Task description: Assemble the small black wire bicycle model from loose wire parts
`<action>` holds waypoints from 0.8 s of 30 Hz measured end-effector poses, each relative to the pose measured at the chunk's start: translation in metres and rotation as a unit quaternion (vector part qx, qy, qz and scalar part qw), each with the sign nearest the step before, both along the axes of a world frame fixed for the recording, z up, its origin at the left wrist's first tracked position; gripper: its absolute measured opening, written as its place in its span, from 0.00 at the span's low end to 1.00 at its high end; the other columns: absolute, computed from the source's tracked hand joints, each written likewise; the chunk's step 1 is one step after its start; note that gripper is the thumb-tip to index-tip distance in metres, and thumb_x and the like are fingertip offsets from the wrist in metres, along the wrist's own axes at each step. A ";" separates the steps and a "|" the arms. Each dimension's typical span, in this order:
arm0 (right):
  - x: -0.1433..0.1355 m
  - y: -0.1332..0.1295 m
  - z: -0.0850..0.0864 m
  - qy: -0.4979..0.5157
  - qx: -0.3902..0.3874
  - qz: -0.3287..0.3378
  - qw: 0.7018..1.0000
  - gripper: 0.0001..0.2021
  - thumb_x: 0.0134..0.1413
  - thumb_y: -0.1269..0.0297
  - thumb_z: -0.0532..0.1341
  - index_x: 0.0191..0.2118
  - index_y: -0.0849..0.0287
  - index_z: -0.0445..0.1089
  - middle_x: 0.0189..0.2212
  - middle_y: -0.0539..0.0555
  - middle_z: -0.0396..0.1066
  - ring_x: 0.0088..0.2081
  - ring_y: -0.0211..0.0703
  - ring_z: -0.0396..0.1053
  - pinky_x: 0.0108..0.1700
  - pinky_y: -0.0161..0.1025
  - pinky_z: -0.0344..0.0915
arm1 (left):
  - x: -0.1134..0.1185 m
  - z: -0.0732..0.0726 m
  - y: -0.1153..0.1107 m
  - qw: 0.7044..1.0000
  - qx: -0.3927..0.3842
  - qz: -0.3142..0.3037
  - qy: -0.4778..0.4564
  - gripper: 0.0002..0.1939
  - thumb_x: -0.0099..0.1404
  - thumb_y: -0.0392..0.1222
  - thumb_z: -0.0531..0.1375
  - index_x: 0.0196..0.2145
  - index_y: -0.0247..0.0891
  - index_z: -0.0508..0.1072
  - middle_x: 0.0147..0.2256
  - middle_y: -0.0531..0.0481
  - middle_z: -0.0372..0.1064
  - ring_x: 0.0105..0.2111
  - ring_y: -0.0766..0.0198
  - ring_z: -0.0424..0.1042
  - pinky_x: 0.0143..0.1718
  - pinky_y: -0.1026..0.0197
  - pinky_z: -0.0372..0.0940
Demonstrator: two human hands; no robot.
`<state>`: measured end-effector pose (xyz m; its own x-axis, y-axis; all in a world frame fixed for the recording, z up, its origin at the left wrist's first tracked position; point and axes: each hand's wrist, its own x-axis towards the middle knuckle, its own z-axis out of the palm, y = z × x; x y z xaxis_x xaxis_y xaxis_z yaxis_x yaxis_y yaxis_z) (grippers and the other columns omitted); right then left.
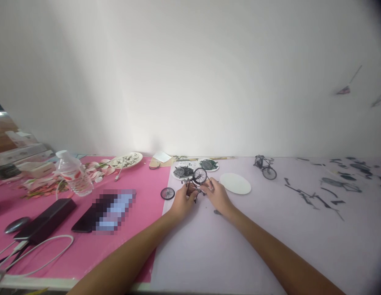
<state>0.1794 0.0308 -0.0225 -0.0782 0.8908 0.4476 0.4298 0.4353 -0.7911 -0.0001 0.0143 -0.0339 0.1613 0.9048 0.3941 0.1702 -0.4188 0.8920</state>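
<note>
Half-built miniature bicycle (195,185) held just above the pale mat (239,246), near its left edge, both my hands on it. One spoked wheel (200,175) is already on the frame and stands up at the far end; the other end of the frame looks bare, though my fingers hide most of it. My left hand (182,202) is closed around the near part of the frame, thumb and fingers pinched together on it. My right hand (217,193) has its fingertips pressed on the frame's right side, also shut on the model; whether it also pinches a small part I cannot tell. Loose second wheel (167,193) lies flat on the pink cloth (86,246), just beside my left hand. My reading: mid-assembly, one wheel fitted. The next move would call for a steady left-hand hold while the right frees itself for fine work, with little force on so thin a frame. Beyond: two dishes of dark small parts (195,168), an empty white disc (235,183), a finished model bicycle (265,166) further right, scattered dark pieces (325,192). Left: water bottle (74,173), phone (86,219), power bank (46,219).
</note>
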 end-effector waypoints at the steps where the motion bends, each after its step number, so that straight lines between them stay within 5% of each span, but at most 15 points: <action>1: 0.000 0.000 -0.001 0.013 -0.012 0.006 1.000 0.20 0.58 0.53 0.63 0.28 0.53 0.49 0.30 0.49 0.72 0.28 0.41 0.68 0.32 0.38 0.64 | 0.000 0.000 0.000 1.000 0.003 -0.002 0.001 0.07 0.68 0.45 0.59 0.38 0.38 0.69 0.33 0.48 0.72 0.33 0.62 0.70 0.39 0.60 0.66; 8: -0.005 0.000 -0.006 0.110 -0.068 0.014 0.991 0.24 0.53 0.46 0.66 0.29 0.52 0.49 0.34 0.52 0.75 0.28 0.42 0.69 0.25 0.38 0.68 | -0.001 0.001 0.000 1.000 0.014 0.002 0.008 0.07 0.68 0.44 0.60 0.38 0.38 0.69 0.33 0.48 0.72 0.33 0.63 0.71 0.37 0.61 0.65; 24: -0.005 0.000 -0.004 0.113 -0.067 0.032 0.991 0.24 0.52 0.47 0.67 0.28 0.52 0.50 0.36 0.56 0.78 0.32 0.46 0.73 0.29 0.40 0.71 | -0.001 -0.001 0.000 1.000 0.011 0.021 -0.001 0.11 0.68 0.48 0.60 0.38 0.38 0.69 0.31 0.50 0.72 0.30 0.64 0.70 0.35 0.63 0.64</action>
<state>0.1745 0.0308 -0.0268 -0.0484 0.9396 0.3388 0.2106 0.3412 -0.9161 -0.0011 0.0142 -0.0346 0.1229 0.9017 0.4144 0.1868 -0.4311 0.8827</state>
